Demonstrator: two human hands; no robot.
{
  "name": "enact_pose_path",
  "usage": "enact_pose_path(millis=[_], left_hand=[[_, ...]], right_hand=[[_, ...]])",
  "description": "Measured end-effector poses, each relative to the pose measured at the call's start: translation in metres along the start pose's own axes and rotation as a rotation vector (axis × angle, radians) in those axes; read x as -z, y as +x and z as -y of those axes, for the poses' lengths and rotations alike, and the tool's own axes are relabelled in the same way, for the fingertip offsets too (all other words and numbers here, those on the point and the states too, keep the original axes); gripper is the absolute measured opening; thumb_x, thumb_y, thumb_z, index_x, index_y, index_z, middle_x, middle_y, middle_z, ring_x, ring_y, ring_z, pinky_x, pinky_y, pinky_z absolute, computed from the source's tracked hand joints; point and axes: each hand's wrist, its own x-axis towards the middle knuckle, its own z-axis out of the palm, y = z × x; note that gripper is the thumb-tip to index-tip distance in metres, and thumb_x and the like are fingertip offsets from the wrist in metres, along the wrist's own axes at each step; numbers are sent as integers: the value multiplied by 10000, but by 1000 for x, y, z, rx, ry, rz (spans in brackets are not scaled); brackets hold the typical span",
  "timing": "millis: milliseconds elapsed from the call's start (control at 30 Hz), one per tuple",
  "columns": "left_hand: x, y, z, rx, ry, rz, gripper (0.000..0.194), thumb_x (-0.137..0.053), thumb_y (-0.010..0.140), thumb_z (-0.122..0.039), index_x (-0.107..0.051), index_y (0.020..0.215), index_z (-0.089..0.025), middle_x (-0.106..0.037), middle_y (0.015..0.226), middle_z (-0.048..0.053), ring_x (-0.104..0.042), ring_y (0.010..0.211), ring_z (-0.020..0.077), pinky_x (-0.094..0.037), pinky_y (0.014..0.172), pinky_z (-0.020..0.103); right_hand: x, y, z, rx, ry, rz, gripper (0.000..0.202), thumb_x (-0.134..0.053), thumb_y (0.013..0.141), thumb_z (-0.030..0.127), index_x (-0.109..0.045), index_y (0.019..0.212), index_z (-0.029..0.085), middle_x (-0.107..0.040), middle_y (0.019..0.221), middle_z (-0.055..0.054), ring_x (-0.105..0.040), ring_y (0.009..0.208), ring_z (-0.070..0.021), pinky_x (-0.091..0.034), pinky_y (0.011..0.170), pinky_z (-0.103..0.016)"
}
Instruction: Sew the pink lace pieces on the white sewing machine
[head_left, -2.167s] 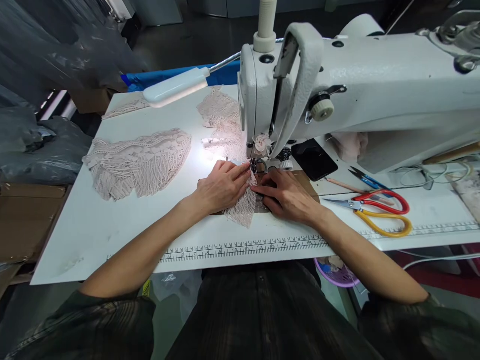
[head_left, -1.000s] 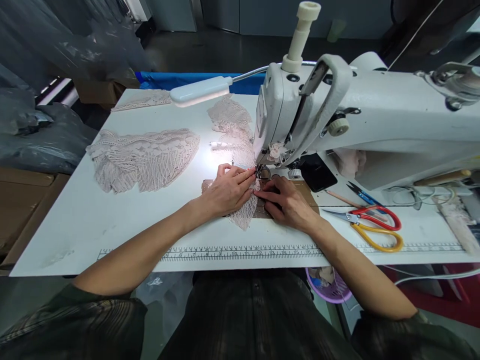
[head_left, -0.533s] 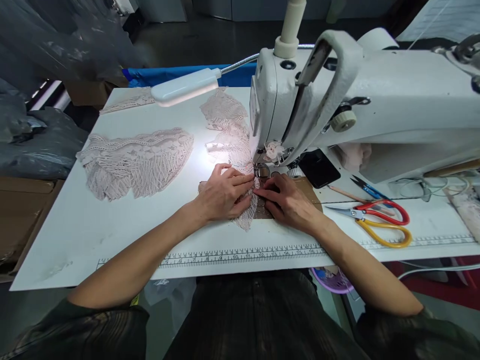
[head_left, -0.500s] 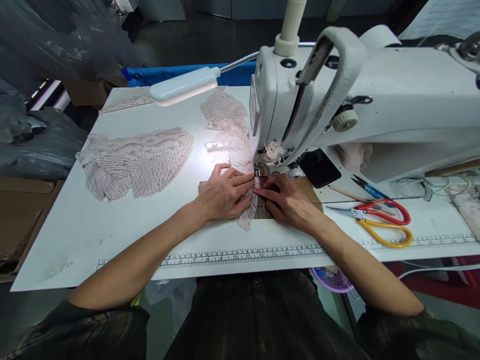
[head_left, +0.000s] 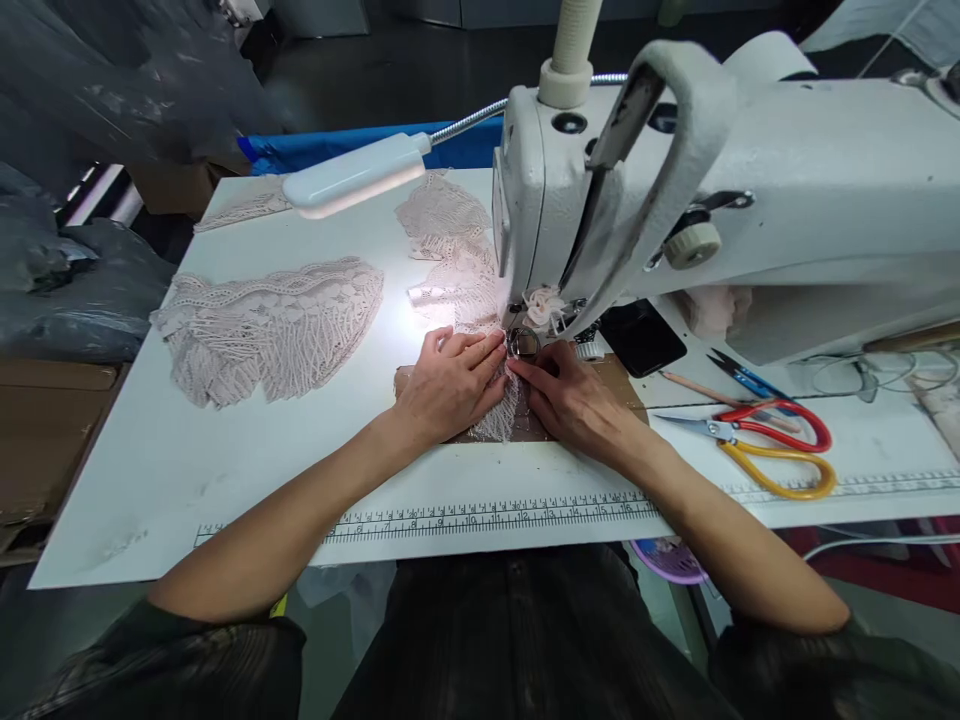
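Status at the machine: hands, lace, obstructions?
Left hand palm-down on lace. Right hand at its edge. Lace below sewing machine head. Nothing visibly blocking; scissors lie apart, right.

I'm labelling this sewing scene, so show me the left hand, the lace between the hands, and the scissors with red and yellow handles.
left hand (head_left: 448, 390): head view, back of the hand
lace (head_left: 496, 419): head view, its lower end
scissors (head_left: 724, 431): head view, pivot by the handles

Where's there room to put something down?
The white tabletop is barest between its left edge, the large lace panel and left forearm. Another gap separates that panel from the back-left lace. It's crowded around the left hand and right hand at the sewing machine, and by the scissors and phone.
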Motion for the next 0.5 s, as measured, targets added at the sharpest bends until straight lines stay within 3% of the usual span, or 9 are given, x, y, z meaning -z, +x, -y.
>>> enact_pose_path(millis=[300, 500], left_hand=[[-8, 1, 3, 31, -18, -52, 351, -470, 990, -341, -640, 1234, -155, -676, 1265, 124, -604, 1089, 277, -422, 952, 488], [3, 7, 6, 65, -2, -140, 315, -492, 916, -250, -612, 1188, -147, -651, 1176, 155, -573, 1016, 290, -426, 857, 485]], right_hand=[[-7, -1, 0, -18, -89, -9, 374, -392, 945, 141, -570, 1272, 179, -545, 1044, -146, -518, 937, -269, -514, 836, -449], [-6, -6, -1, 9, -60, -23, 354, -421, 931, 170, -644, 1206, 164, -561, 1032, -153, -503, 974, -289, -501, 859, -467]])
